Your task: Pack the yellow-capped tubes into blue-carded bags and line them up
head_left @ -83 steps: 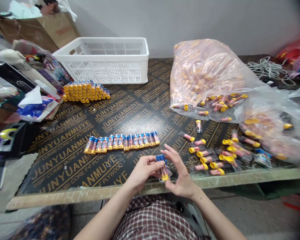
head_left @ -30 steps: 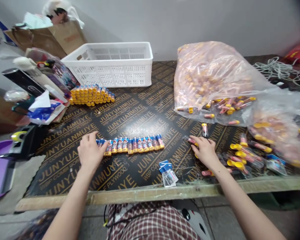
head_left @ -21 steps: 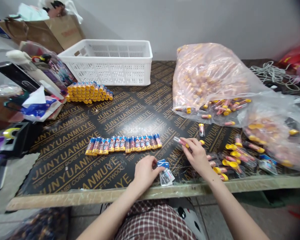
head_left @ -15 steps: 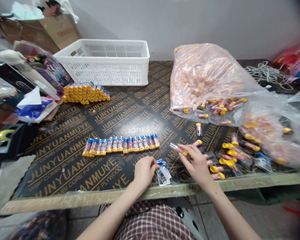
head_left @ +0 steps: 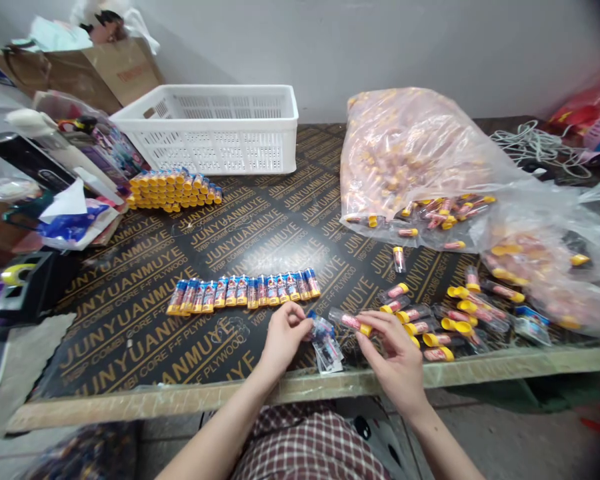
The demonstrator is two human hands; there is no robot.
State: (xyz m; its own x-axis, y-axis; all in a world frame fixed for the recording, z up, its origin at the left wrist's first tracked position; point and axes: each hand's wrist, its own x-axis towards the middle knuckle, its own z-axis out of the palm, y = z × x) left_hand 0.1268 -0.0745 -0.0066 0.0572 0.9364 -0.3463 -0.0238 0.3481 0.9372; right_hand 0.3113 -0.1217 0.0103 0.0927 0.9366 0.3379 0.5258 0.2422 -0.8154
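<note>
At the upper left of the frame, a stack of blue-and-yellow tubes (head_left: pixel 175 190) lies in front of a white basket (head_left: pixel 220 147). Left of centre, a row of labelled tubes (head_left: pixel 243 291) lies along the dark surface (head_left: pixel 265 230). Below the row's right end, the fingers of the left hand (head_left: pixel 284 339) appear to pinch the edge of the printed plastic sleeves (head_left: pixel 329 351) at lower centre. Just beside these is a clear tube (head_left: pixel 347 321), its yellow-capped end pinched by the fingers of the right hand (head_left: pixel 396 357). The clear tube has just come lower and nearer the sleeves; both parts are thus in hand together, yet separate. Farther right lie loose capped tubes (head_left: pixel 421 327), below a plastic bag (head_left: pixel 410 133) of more.
</note>
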